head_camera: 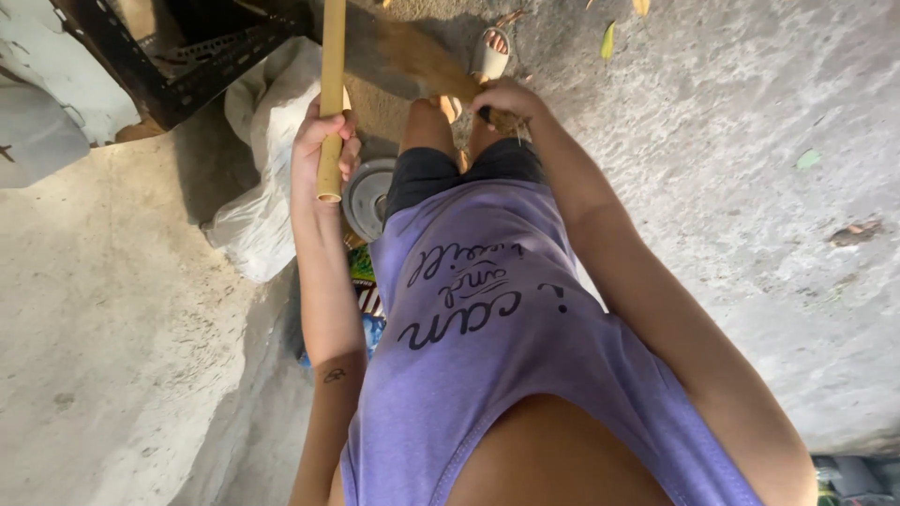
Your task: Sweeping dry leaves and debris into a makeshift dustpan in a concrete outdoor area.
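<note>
While I am looking straight down from the head camera, my left hand (pixel 322 141) is clenching a yellowish bamboo pole (pixel 331 94) near its cut end, keeping it upright. My right hand (pixel 506 98) is gripping a bundle of brown broom straws (pixel 412 52) low by my sandalled foot (pixel 489 53). A white plastic sack (pixel 267 187) and a round grey metal lid (pixel 367 197) are lying on the concrete floor (pixel 731 141) just beside the pole.

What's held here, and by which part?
The left hand grips a bamboo pole just above its near end. The right hand closes on a dark handle near the broom bristles; unclear whether it is one tool.
</note>
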